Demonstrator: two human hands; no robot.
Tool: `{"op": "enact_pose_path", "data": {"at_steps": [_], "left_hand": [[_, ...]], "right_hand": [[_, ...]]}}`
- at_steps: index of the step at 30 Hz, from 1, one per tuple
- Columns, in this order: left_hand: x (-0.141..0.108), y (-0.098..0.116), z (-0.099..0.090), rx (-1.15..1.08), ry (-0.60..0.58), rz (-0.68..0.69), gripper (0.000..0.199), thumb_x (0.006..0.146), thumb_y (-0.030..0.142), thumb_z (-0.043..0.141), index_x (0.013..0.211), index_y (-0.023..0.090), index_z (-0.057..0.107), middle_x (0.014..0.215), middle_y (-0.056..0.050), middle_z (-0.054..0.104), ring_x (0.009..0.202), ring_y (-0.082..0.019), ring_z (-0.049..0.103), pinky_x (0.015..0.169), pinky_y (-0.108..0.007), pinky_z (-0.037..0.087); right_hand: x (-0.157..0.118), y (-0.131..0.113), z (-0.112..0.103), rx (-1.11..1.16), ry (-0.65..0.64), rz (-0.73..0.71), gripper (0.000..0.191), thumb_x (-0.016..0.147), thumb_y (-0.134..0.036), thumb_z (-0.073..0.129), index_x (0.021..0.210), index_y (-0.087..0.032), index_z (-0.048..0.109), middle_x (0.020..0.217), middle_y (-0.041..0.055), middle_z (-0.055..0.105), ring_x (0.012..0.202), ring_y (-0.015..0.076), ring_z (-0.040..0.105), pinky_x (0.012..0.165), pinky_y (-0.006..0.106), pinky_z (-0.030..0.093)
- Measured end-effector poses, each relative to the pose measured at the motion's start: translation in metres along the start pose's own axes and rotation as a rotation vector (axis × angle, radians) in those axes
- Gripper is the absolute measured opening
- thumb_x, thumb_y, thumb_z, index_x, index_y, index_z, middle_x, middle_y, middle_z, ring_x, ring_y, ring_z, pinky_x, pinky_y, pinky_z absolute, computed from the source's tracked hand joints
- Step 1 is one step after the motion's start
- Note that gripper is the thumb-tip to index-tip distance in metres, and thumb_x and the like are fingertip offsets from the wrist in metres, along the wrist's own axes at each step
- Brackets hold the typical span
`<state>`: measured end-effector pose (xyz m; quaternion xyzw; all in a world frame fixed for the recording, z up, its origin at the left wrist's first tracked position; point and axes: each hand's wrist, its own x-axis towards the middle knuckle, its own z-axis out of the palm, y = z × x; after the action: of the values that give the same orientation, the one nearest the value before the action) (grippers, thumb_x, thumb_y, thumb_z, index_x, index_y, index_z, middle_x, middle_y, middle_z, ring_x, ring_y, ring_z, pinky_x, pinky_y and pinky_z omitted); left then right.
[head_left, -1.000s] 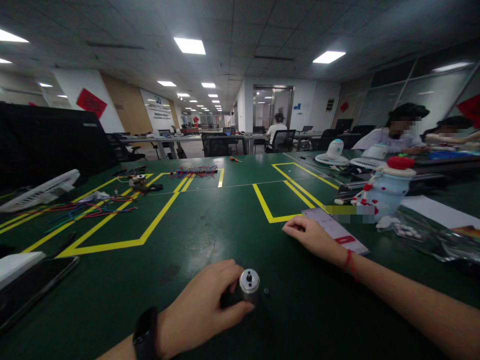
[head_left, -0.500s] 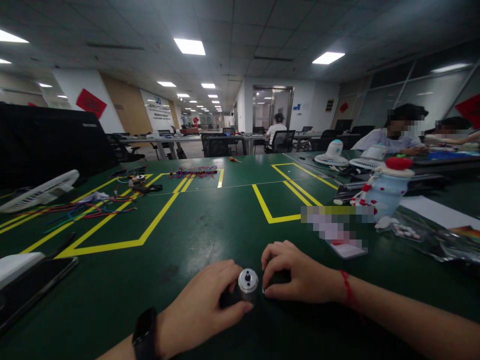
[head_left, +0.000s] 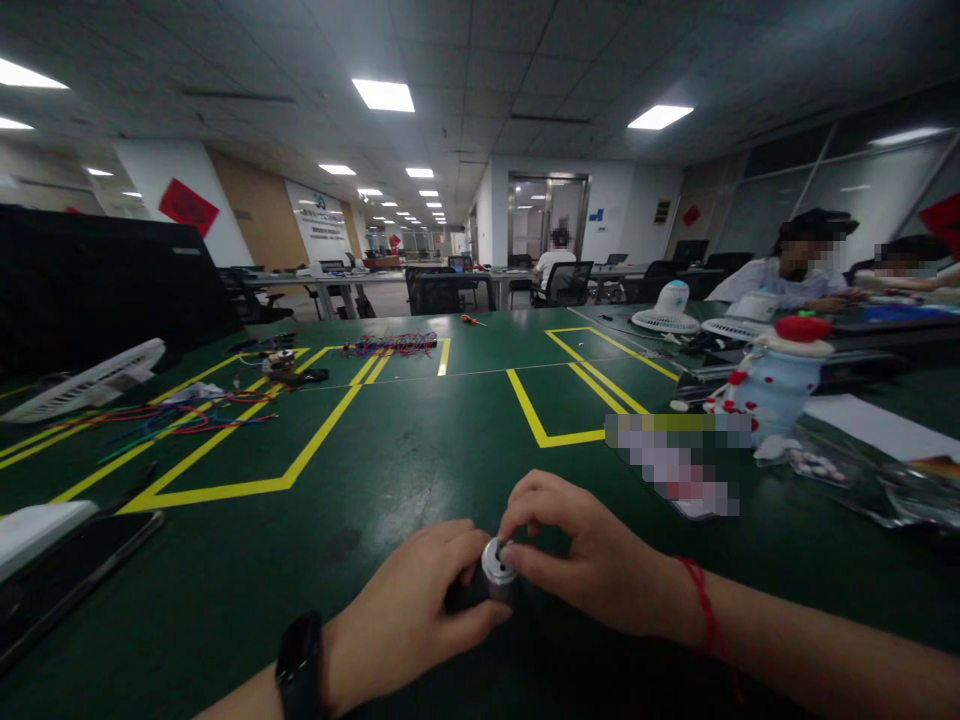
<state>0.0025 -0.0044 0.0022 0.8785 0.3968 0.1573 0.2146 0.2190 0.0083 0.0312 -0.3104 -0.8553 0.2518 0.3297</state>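
A small silver cylindrical motor (head_left: 496,570) stands upright near the front of the green table. Around its side, my left hand (head_left: 420,590) is closed, thumb at the front and fingers behind. My right hand (head_left: 566,535) reaches over from the right, thumb and index finger pinched at the centre of the motor's top face, where the shaft is. A tiny piece may sit between those fingertips; they cover it, so I cannot make it out. One dark hole still shows on the motor's top.
A phone (head_left: 82,575) lies at the left, near a white fan (head_left: 97,380) and coloured wires (head_left: 195,415). To the right are a card (head_left: 675,480), a blue bottle (head_left: 784,385) and a plastic bag (head_left: 862,485). A person (head_left: 787,270) sits at the far right.
My right hand has moved left and up from beside the motor to its top, bringing a tiny shiny piece in its fingertips. The left hand keeps its hold on the motor.
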Motion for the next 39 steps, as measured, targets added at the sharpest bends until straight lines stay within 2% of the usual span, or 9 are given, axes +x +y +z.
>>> {"op": "enact_pose_path", "data": {"at_steps": [8,11,14,18,21,24,31,35,39], "left_hand": [[0.001,0.002,-0.001,-0.001,0.002,0.015,0.014,0.086,0.03,0.064,0.092,0.02,0.057,0.087,0.0,0.058,0.078,-0.019,0.051,0.07,-0.029,0.037],[0.001,0.003,-0.002,0.007,0.002,0.012,0.014,0.086,0.03,0.064,0.09,0.02,0.055,0.086,0.0,0.057,0.077,-0.018,0.05,0.068,-0.029,0.036],[0.001,0.004,-0.004,0.012,0.002,0.007,0.017,0.088,0.033,0.063,0.086,0.019,0.054,0.083,0.0,0.056,0.074,-0.017,0.049,0.064,-0.027,0.034],[0.002,0.005,-0.007,-0.005,-0.014,0.012,0.018,0.089,0.034,0.062,0.085,0.019,0.053,0.082,0.001,0.055,0.073,-0.017,0.048,0.064,-0.027,0.033],[0.002,0.005,-0.008,-0.013,-0.004,0.007,0.017,0.088,0.033,0.063,0.086,0.019,0.053,0.083,0.001,0.055,0.073,-0.016,0.048,0.064,-0.027,0.032],[0.001,0.005,-0.008,-0.013,-0.013,0.004,0.016,0.088,0.031,0.063,0.086,0.019,0.053,0.083,0.001,0.054,0.074,-0.016,0.048,0.065,-0.028,0.032],[0.001,0.005,-0.007,-0.002,-0.005,0.003,0.017,0.088,0.032,0.063,0.085,0.019,0.052,0.083,0.001,0.054,0.074,-0.016,0.048,0.064,-0.027,0.032],[0.002,0.004,-0.006,0.003,0.002,0.005,0.016,0.087,0.03,0.064,0.085,0.019,0.053,0.082,0.001,0.055,0.073,-0.016,0.048,0.063,-0.027,0.032],[0.001,0.003,-0.004,-0.001,0.006,0.021,0.012,0.086,0.028,0.063,0.089,0.02,0.055,0.085,0.0,0.056,0.076,-0.017,0.049,0.066,-0.028,0.034]], "right_hand": [[-0.001,-0.006,-0.007,-0.32,-0.053,-0.125,0.011,0.087,-0.02,0.061,0.096,-0.023,0.067,0.101,0.0031,0.062,0.092,0.0189,0.057,0.079,0.035,0.039],[-0.001,-0.006,-0.01,-0.23,-0.014,-0.121,0.011,0.087,-0.022,0.06,0.097,-0.022,0.065,0.103,0.0038,0.061,0.092,0.0184,0.057,0.08,0.034,0.041],[0.002,0.007,-0.016,-0.035,0.113,0.047,0.01,0.089,-0.024,0.057,0.091,-0.018,0.064,0.092,0.0033,0.061,0.082,0.0156,0.056,0.072,0.029,0.044],[0.006,0.052,-0.031,0.066,0.333,0.418,0.023,0.091,-0.038,0.053,0.09,-0.017,0.064,0.078,0.0008,0.061,0.074,0.0166,0.057,0.067,0.03,0.045],[0.004,0.087,-0.038,0.044,0.39,0.5,0.033,0.091,-0.042,0.049,0.094,-0.014,0.065,0.081,0.0042,0.063,0.076,0.0191,0.059,0.068,0.033,0.046],[0.0,0.101,-0.039,0.025,0.355,0.512,0.037,0.093,-0.043,0.045,0.099,-0.013,0.066,0.088,0.0065,0.066,0.078,0.019,0.06,0.07,0.034,0.047],[0.001,0.072,-0.03,-0.086,0.088,0.331,0.014,0.082,-0.031,0.066,0.081,-0.019,0.073,0.089,0.0042,0.066,0.088,0.0206,0.057,0.083,0.038,0.043],[0.001,0.04,-0.018,-0.017,0.038,0.196,0.012,0.087,-0.024,0.062,0.096,-0.019,0.069,0.099,0.005,0.064,0.089,0.0173,0.057,0.081,0.032,0.046],[0.001,0.007,0.0,0.108,0.021,0.077,0.009,0.084,-0.023,0.068,0.092,-0.019,0.068,0.099,0.0038,0.061,0.091,0.0165,0.058,0.083,0.031,0.047]]}}
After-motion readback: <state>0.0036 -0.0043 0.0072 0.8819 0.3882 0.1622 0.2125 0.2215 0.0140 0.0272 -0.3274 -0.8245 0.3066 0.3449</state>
